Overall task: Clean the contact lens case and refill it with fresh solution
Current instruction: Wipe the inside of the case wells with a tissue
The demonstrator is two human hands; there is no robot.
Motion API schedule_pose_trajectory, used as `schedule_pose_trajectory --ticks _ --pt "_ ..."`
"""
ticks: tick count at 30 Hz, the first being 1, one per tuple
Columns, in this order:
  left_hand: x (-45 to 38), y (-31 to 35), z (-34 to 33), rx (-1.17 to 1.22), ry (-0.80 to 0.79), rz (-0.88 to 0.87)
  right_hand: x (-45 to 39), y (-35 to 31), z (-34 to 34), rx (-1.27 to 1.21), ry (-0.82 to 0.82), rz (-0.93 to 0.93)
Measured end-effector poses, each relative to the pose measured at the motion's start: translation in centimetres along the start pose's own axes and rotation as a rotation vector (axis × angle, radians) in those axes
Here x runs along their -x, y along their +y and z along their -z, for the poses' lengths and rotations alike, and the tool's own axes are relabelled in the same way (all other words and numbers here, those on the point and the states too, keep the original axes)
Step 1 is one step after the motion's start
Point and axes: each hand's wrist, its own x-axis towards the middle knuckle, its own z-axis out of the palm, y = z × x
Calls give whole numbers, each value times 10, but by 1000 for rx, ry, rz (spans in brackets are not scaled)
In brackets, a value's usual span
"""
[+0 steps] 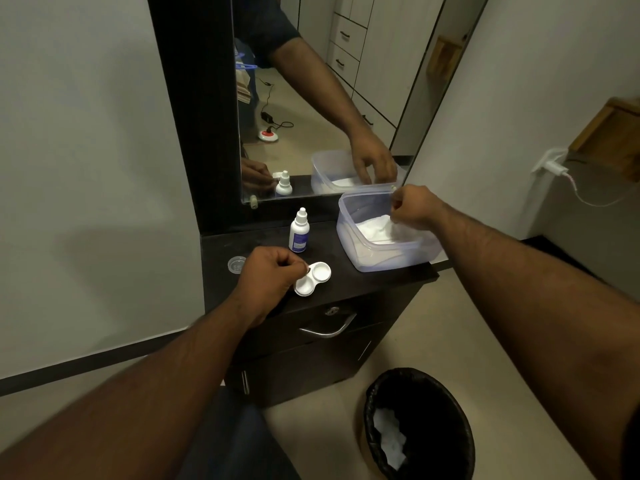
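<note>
A person's left hand [268, 275] pinches the rim of an open white contact lens case [312, 278] on a dark worktop [374, 277], apparently steadying it. The right hand [414, 207] grips white tissue [375, 230] inside a clear tub [349, 237], probably for wiping. A solution bottle [299, 232] stands just behind the left grip. The case lies near the worktop's front edge.

At centre frame the contact lens case [312, 278] looks like smooth white plastic with a soft sheen. Just above it, the solution bottle [299, 231] is glossy white plastic with a printed label. The tub [349, 237] at centre right is translucent, slightly frosted plastic holding white tissue [375, 228], probably paper. The cabinet top [381, 275] is dark matt wood-look laminate, its drawer handle [329, 329] polished metal. The bin liner [446, 410] at lower right is shiny black plastic.
</note>
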Motion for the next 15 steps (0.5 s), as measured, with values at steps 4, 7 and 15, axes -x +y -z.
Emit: schedule_pose_trajectory --ticks 4,7,15 --pt "-1 0 0 9 0 3 3 2 7 -33 -28 79" --pt "0 -1 0 8 2 10 2 3 10 -46 -58 86" --pt "0 -1 0 14 2 15 -3 8 3 177 3 98"
